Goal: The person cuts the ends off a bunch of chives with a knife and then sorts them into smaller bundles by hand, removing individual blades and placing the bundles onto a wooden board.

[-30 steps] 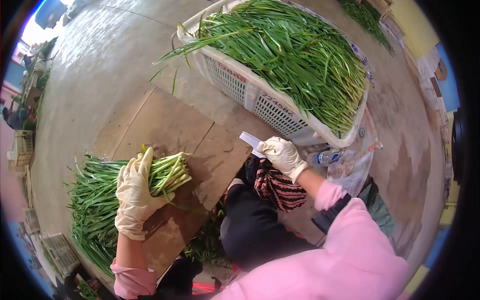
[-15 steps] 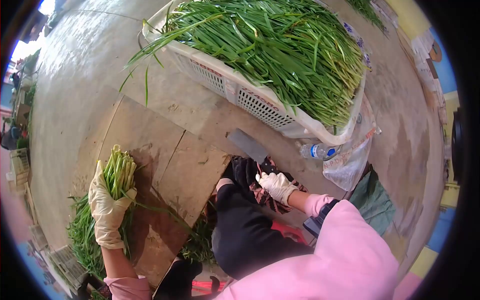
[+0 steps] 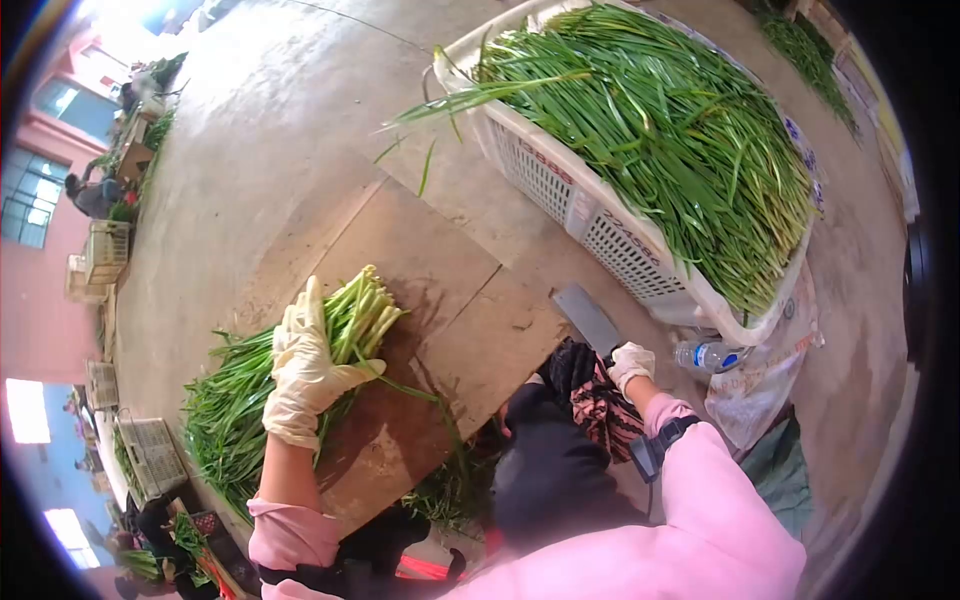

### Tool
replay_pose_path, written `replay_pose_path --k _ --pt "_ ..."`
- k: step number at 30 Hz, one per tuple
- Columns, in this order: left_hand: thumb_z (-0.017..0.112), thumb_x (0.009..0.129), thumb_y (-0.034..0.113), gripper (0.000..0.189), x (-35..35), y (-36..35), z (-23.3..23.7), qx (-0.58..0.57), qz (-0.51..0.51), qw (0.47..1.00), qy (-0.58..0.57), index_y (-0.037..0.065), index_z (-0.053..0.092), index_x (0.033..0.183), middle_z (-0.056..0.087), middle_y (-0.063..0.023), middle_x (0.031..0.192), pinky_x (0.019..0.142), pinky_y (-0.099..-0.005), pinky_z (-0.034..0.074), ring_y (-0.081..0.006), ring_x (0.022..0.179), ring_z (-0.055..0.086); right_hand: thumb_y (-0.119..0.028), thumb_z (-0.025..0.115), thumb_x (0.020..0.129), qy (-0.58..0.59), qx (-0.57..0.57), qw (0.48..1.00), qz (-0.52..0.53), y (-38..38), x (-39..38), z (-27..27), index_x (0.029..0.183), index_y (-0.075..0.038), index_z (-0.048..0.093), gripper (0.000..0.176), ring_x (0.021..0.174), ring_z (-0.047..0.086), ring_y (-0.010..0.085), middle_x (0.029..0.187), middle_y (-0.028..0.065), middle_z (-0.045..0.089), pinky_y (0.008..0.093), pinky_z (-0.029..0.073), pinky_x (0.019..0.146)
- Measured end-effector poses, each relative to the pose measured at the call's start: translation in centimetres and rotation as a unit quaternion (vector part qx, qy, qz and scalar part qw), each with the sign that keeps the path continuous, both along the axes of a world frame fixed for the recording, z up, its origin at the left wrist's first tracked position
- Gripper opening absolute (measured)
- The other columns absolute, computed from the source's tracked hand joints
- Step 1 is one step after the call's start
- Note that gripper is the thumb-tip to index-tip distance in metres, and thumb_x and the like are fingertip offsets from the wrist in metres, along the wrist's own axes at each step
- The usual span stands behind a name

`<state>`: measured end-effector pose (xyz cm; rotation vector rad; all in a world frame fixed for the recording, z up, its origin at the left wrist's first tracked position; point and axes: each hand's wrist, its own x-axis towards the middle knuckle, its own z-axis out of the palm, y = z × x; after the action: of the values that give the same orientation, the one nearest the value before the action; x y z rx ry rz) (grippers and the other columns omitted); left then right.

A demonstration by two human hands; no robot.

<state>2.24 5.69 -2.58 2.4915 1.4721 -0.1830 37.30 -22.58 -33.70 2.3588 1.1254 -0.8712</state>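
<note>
My left hand (image 3: 310,375), in a pale glove, grips a bunch of garlic chives (image 3: 362,312). The fingers lie together over the bunch, and the thumb reaches across its near side. Pale stem ends point away from me, while the green leaves (image 3: 225,430) spread left and below on the brown board (image 3: 420,270). My right hand (image 3: 632,367), gloved too, is closed at the handle end of a cleaver (image 3: 588,318). Its flat grey blade extends up and left beside my knee; most of the handle is hidden in the hand.
A white plastic crate (image 3: 625,245) heaped with long greens (image 3: 650,150) stands ahead on the right. Beside it lie a water bottle (image 3: 710,356) and a white plastic sack (image 3: 755,395). Cut greens (image 3: 455,490) lie below the board. Crates (image 3: 150,455) line the left wall.
The view has swung left, so things appear further right. My right hand has moved from the patterned cloth to the cleaver's handle. My left hand stays on the bunch.
</note>
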Motion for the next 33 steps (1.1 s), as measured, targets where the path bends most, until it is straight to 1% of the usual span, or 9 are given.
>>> replay_pose_path --k 8,11,13,14,16,23,25,27,33 --pt "0.090 0.061 0.043 0.123 0.4 -0.6 3.5 -0.056 -0.013 0.998 0.008 0.011 0.024 0.159 0.018 -0.0290 0.162 0.123 -0.0507 0.012 -0.0457 0.151 0.014 -0.042 0.059 0.087 0.053 0.172 0.975 -0.129 -0.4 0.1 12.5 0.101 -0.002 0.067 0.043 0.098 0.068 0.0408 0.102 0.0248 0.070 0.0488 0.053 0.087" --pt "0.086 0.067 0.035 0.104 -0.3 -1.5 2.7 -0.029 -0.074 0.993 -0.087 0.016 0.035 0.156 0.022 -0.0274 0.162 0.122 -0.0512 0.014 -0.0458 0.151 0.017 -0.037 0.062 0.090 0.177 0.176 0.944 -0.215 -3.8 1.7 13.9 0.099 -0.002 0.065 0.036 0.081 0.070 0.0305 0.091 0.0170 0.070 0.0429 0.056 0.074" --pt "0.082 0.074 0.027 0.078 -0.6 -2.5 1.9 0.029 -0.080 0.986 -0.143 0.016 0.050 0.145 0.035 -0.0228 0.157 0.121 -0.0525 0.018 -0.0462 0.146 0.027 -0.027 0.067 0.091 0.310 0.265 0.843 -0.351 -5.4 0.2 19.5 0.103 -0.004 0.063 0.027 0.064 0.062 0.0144 0.080 0.0059 0.065 0.0312 0.051 0.057" --pt "0.082 0.075 0.026 0.075 -1.0 -2.5 1.0 0.047 -0.081 0.982 -0.161 0.016 0.052 0.143 0.038 -0.0217 0.156 0.121 -0.0529 0.019 -0.0464 0.145 0.030 -0.016 0.068 0.093 0.330 0.294 0.797 -0.412 -4.9 -1.1 23.1 0.124 -0.004 0.060 0.035 0.057 0.052 0.0046 0.078 -0.0014 0.059 0.0222 0.042 0.047" --pt "0.082 0.073 0.015 0.059 -0.6 -3.6 0.7 0.144 -0.069 0.970 -0.181 0.014 0.064 0.129 0.057 -0.0162 0.140 0.117 -0.0478 0.029 -0.0404 0.133 0.046 -0.014 0.066 0.095 0.342 0.334 0.791 -0.382 -5.8 -1.5 26.4 0.137 -0.004 0.053 0.044 0.057 0.052 0.0047 0.079 -0.0016 0.059 0.0221 0.042 0.047" --pt "0.079 0.071 0.010 0.045 -2.1 -3.7 -1.1 0.233 -0.099 0.945 -0.207 0.015 0.070 0.115 0.064 -0.0117 0.129 0.113 -0.0476 0.033 -0.0361 0.124 0.054 -0.008 0.058 0.099 0.494 0.528 0.671 -0.164 -0.6 -5.4 32.8 0.150 -0.003 0.041 0.053 0.065 0.052 0.0045 0.080 -0.0005 0.058 0.0214 0.046 0.056" --pt "0.073 0.077 0.011 0.040 -2.2 -3.6 -0.7 0.249 -0.115 0.951 -0.144 0.017 0.070 0.116 0.063 -0.0110 0.132 0.115 -0.0483 0.031 -0.0357 0.125 0.054 -0.011 0.057 0.101 0.524 0.423 0.707 -0.217 3.0 -6.5 35.3 0.150 0.001 0.039 0.053 0.064 0.051 0.0051 0.079 -0.0007 0.057 0.0209 0.044 0.056" --pt "0.067 0.082 0.012 0.038 -2.3 -3.4 -1.0 0.272 -0.137 0.948 -0.096 0.018 0.068 0.120 0.058 -0.0110 0.138 0.117 -0.0499 0.029 -0.0356 0.130 0.051 -0.021 0.059 0.101 0.618 0.353 0.653 -0.259 6.9 -8.0 35.2 0.148 0.001 0.037 0.056 0.060 0.048 0.0061 0.076 -0.0008 0.054 0.0211 0.042 0.053" --pt "0.055 0.094 0.020 0.039 -2.3 -4.0 -2.2 0.273 -0.176 0.944 -0.060 0.005 0.059 0.129 0.040 -0.0203 0.153 0.121 -0.0528 0.021 -0.0395 0.143 0.036 -0.029 0.056 0.101 0.468 0.345 0.804 -0.123 14.1 -13.1 32.0 0.143 -0.004 0.047 0.050 0.061 0.057 0.0098 0.076 0.0036 0.064 0.0289 0.049 0.056"
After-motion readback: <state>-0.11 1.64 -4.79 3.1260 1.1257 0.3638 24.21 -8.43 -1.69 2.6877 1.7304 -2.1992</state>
